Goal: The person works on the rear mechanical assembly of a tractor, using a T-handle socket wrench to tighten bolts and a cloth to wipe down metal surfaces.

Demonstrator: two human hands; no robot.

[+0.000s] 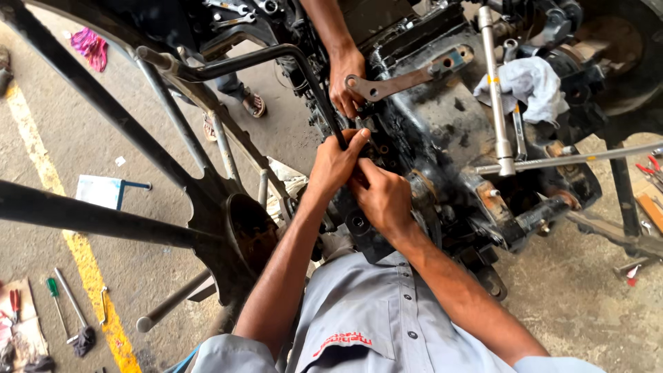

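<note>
A: From the head camera, what are the two hands on?

B: Both are pressed together at one spot on the greasy black machine housing (pixel 442 131). The left hand (pixel 335 166) has its fingers curled tight, thumb up, pinching the lower end of the bent black rod (pixel 276 59) where it meets the housing. The right hand (pixel 382 200) lies just beside it, touching it, fingers folded down onto a small fitting I cannot make out. Whether those fingers grip anything or only press, I cannot tell.

A: And the third hand above?

B: That is a co-worker's hand (pixel 345 79), reaching down from the top edge and resting against the housing next to the flat steel lever arm (pixel 400 81). It sits very near the person's own fingers.

A: What could go wrong here?

B: I would judge pinching the main risk. Three hands crowd one oily corner; if the rod slips or swings, knuckles lie between it and the casting. The grease makes a slipping grip likely.

A: Anything loose nearby?

B: A long silver T-handle wrench (pixel 498 90) lies across the housing beside a white rag (pixel 532 83), well to the right of the hands. A knock could send either sliding off. On the concrete floor (pixel 90 145), far left, lie a green-handled screwdriver (pixel 54 293) and a ratchet bar (pixel 72 307), by the yellow painted line (pixel 76 249): a tripping hazard if someone steps back.
</note>
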